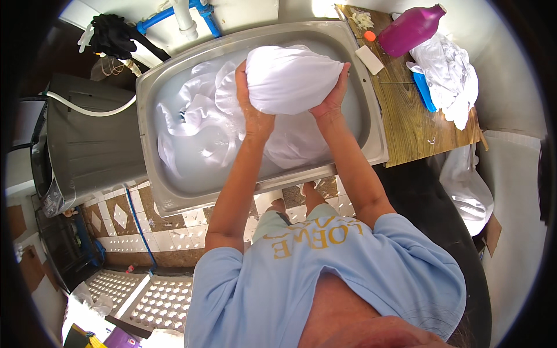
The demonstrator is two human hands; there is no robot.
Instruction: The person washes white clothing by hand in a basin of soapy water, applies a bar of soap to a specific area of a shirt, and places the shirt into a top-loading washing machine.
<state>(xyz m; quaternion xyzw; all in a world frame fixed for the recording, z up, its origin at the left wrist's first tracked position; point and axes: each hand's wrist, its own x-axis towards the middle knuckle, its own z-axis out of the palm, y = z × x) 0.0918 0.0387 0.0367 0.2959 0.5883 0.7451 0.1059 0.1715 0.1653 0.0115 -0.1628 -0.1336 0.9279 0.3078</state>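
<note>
Between my two hands a rounded bundle of white cloth [293, 80] is lifted over the far half of a metal sink [174, 202]. My left hand [253, 104] grips the bundle's left side, fingers curled round it. On the opposite side my right hand [333, 97] clasps the cloth, its fingers partly hidden behind it. The bundle looks smooth and full, and what is inside cannot be seen. Cloudy water fills the basin below, with more white fabric [197, 98] floating and bunched in it, mostly left of and beneath my forearms.
A wooden board [406, 136] right of the sink carries a white bar [369, 60], an orange cap [369, 36], a purple bottle [413, 29] and a white cloth heap [452, 72] over something blue. At left are a grey appliance [96, 130] and a pale hose [87, 110]. Blue pipe [156, 22] runs behind.
</note>
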